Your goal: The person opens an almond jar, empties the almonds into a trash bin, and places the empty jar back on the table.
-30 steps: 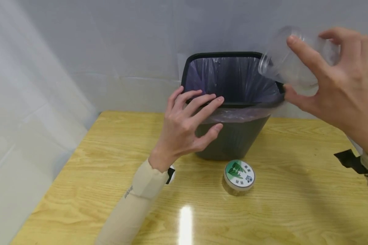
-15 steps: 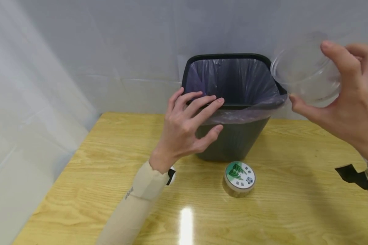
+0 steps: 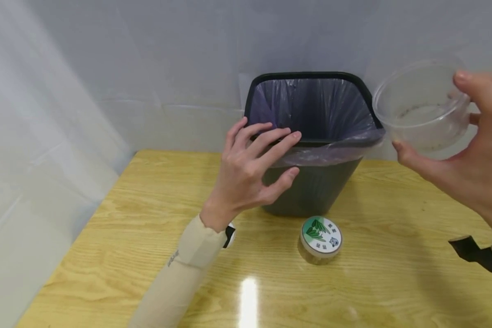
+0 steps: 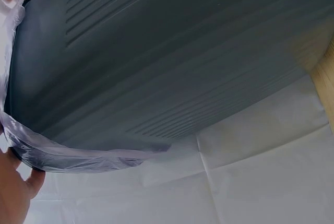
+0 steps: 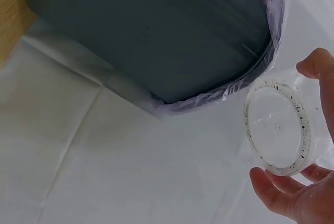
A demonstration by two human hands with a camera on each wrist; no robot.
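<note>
In the head view, my left hand [image 3: 250, 166] rests on the near left rim of a dark trash bin [image 3: 307, 187], fingers spread over the edge and thumb outside. A purple plastic bag [image 3: 332, 154] lines the bin and folds over its rim. My right hand [image 3: 481, 150] grips a clear plastic tub [image 3: 424, 136] between thumb and fingers, tilted, just right of the rim. Dark specks cling around the tub's base [image 5: 278, 169] in the right wrist view. In front of the bin lies a round green-and-white lid [image 3: 320, 234] with a leaf picture.
The bin stands near the back edge of a wooden table [image 3: 147, 218], with a pale sheet [image 3: 176, 54] hanging behind. A small white thing [image 3: 232, 226] shows partly behind the left wrist. A black strap [image 3: 475, 253] juts from the right sleeve.
My right hand has drawn the tub right and down, away from over the bin's edge, turning its mouth more upward and toward the view. The left hand, bin and lid have stayed put.
</note>
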